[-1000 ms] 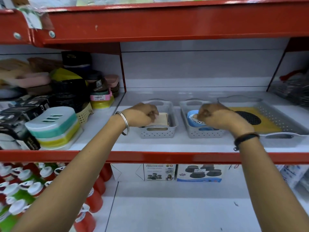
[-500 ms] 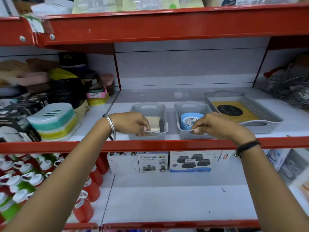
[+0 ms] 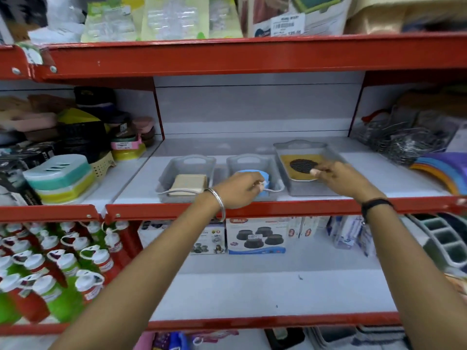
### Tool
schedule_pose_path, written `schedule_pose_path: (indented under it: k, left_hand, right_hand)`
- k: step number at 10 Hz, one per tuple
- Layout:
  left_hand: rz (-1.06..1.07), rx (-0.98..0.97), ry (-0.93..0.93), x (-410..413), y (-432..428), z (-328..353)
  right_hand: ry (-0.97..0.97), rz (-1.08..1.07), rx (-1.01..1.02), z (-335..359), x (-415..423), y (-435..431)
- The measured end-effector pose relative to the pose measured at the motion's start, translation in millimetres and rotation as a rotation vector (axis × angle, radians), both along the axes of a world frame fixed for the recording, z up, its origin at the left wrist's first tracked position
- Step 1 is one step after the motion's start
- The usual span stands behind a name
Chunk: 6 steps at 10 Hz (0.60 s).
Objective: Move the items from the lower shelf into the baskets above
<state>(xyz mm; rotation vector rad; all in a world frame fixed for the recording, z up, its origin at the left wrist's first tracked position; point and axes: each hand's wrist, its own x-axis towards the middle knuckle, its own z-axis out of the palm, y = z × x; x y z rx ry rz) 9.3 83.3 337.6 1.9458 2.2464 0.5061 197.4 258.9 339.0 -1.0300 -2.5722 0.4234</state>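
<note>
Three grey baskets stand in a row on the middle shelf. The left basket (image 3: 177,170) holds a beige block (image 3: 188,184). The middle basket (image 3: 252,161) holds a blue round item (image 3: 262,176), and my left hand (image 3: 241,189) is closed on its front handle. The large basket (image 3: 300,147) on the right holds a yellow pad with a black mesh disc (image 3: 302,165). My right hand (image 3: 336,176) grips its front rim, thumb over the pad's edge. On the lower shelf, printed boxes (image 3: 256,236) stand at the back.
Red and green bottles (image 3: 50,269) crowd the lower shelf on the left. Ice-cube trays (image 3: 444,241) sit at its right. Soap cases (image 3: 58,178) and wire racks (image 3: 404,140) flank the baskets. The red shelf edge (image 3: 278,208) runs just under my wrists.
Both hands have shifted one basket to the right: the left from the left basket to the middle one, the right from the middle basket to the large one.
</note>
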Motion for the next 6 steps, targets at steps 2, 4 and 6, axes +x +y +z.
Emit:
schedule_pose_path:
  k: [2, 4, 6]
  left_hand:
    - [0.255, 0.027, 0.258, 38, 29, -30]
    - [0.289, 0.039, 0.206, 47, 21, -26]
    - [0.267, 0.02, 0.183, 49, 16, -21]
  right_hand:
    - [-0.106, 0.022, 0.031, -16, 24, 23]
    - [-0.064, 0.026, 0.045, -24, 50, 10]
    - [-0.053, 0.01, 0.022, -15, 54, -5]
